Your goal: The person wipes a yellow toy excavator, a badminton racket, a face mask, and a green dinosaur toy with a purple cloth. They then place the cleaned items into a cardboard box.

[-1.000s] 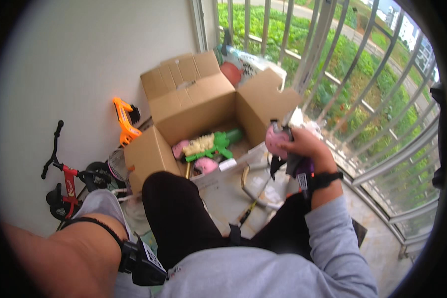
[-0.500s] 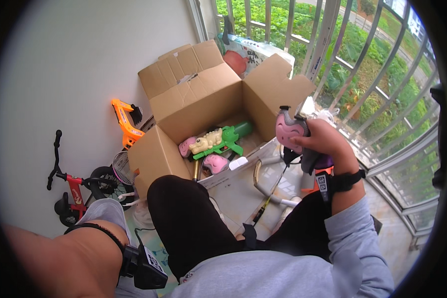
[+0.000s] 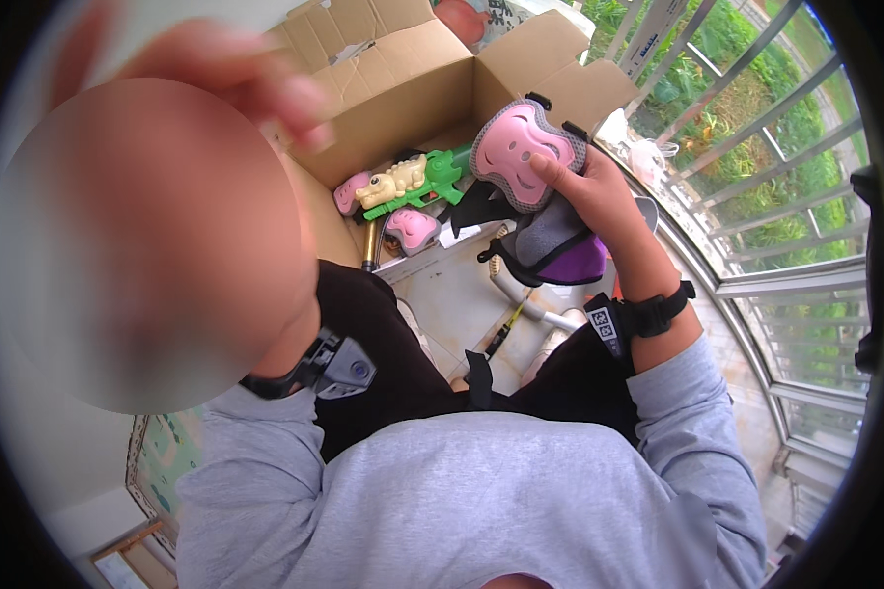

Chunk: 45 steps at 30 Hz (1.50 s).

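Observation:
In my right hand (image 3: pixel 599 191) is a pink knee or elbow pad (image 3: pixel 523 147) with a smiling face moulded on its shell and grey mesh edging. My thumb lies over the shell and my other fingers are behind it. A grey and purple padded piece (image 3: pixel 570 245) with black straps hangs just below that hand; whether it is joined to the pad I cannot tell. My left hand (image 3: pixel 236 83) is raised close to the camera at the upper left, blurred, its fingers apart and nothing visible in them. A grey blur covers part of it.
An open cardboard box (image 3: pixel 403 98) stands ahead, holding a green and cream crocodile water gun (image 3: pixel 417 185), a smaller pink pad (image 3: pixel 413 232) and another pink pad (image 3: pixel 350 193). A curved grey tube (image 3: pixel 521 294) lies on the tiles before my feet. Window bars (image 3: pixel 756 128) run along the right.
My left hand has risen from the lower left to near the camera. The right hand has brought the pink pad left and nearer, and the grey and purple piece shows more. The view has shifted.

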Motion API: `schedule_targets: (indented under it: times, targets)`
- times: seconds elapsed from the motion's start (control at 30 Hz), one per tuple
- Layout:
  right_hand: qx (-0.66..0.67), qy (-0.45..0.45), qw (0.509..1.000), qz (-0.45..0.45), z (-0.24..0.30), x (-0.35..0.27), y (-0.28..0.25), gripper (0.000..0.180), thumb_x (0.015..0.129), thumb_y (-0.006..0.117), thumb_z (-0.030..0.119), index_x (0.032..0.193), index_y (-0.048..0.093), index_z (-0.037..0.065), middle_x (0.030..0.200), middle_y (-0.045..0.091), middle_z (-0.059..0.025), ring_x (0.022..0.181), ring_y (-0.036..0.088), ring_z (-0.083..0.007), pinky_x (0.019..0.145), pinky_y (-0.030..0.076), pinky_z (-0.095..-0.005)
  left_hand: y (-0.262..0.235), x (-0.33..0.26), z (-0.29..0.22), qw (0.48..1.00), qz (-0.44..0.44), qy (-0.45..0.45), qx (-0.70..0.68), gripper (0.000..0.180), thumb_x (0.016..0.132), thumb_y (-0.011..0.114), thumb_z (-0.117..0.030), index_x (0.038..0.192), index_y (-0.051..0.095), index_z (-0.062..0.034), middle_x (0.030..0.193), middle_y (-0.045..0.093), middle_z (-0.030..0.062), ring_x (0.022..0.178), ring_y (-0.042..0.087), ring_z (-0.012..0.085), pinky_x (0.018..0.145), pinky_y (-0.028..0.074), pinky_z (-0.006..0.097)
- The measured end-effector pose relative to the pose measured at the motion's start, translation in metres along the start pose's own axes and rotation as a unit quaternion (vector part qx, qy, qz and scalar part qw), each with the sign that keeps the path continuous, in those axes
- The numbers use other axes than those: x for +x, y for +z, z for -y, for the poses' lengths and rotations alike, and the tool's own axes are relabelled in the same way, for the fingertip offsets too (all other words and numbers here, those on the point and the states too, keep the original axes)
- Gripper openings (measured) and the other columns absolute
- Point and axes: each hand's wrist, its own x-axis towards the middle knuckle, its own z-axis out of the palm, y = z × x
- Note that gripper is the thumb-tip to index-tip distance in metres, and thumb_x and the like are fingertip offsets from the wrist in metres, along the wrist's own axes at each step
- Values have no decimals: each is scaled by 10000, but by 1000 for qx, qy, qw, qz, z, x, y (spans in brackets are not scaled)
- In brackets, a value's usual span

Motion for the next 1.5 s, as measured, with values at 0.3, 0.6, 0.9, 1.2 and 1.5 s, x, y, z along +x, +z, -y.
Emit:
schedule_targets:
  times: [0.3, 0.6, 0.9, 1.2, 1.5]
  targets:
    - [-61, 64, 995, -33, -19, 10, -1, 522, 839, 725, 441, 1077, 632, -15, 947, 676, -70, 841, 621, -121, 755, 507, -269, 104, -104, 131, 865, 126, -449, -188, 780, 892, 644, -480, 1414, 361, 25, 1301, 502, 176, 1230, 504, 217, 1018, 419, 357]
    - [-71, 102, 991, 42, -30, 26, -28, 497, 871, 689, 437, 1078, 649, -13, 955, 674, -70, 859, 613, -117, 800, 491, -258, 86, -105, 153, 715, 130, -575, -376, 543, 861, 727, -340, 1240, 545, 4, 1103, 629, 56, 1030, 573, 127, 914, 457, 279]
    - [306, -109, 933, -157, -2, 31, -57, 394, 974, 566, 335, 1151, 584, -17, 1020, 662, -100, 894, 646, -161, 839, 524, -294, 90, -111, 150, 706, -20, -574, -415, 336, 953, 609, -280, 1209, 550, -70, 1117, 628, 52, 993, 617, 158, 855, 528, 314]
    - [-459, -292, 839, -21, -31, 11, 29, 391, 823, 679, 370, 1174, 647, 202, 1288, 539, -49, 1242, 452, -318, 1045, 318, -571, 111, -133, 108, 652, -1, -593, -471, 450, 1017, 457, -231, 1430, 332, -99, 1391, 432, 55, 1226, 503, 165, 1002, 469, 317]
    - [-135, -155, 967, -154, -46, 29, -1, 314, 907, 611, 300, 1114, 638, 66, 1112, 619, -125, 993, 597, -282, 877, 477, -355, 119, -129, 107, 677, 52, -516, -522, 410, 1018, 472, -162, 1407, 408, -50, 1330, 527, 60, 1207, 518, 177, 1022, 416, 341]
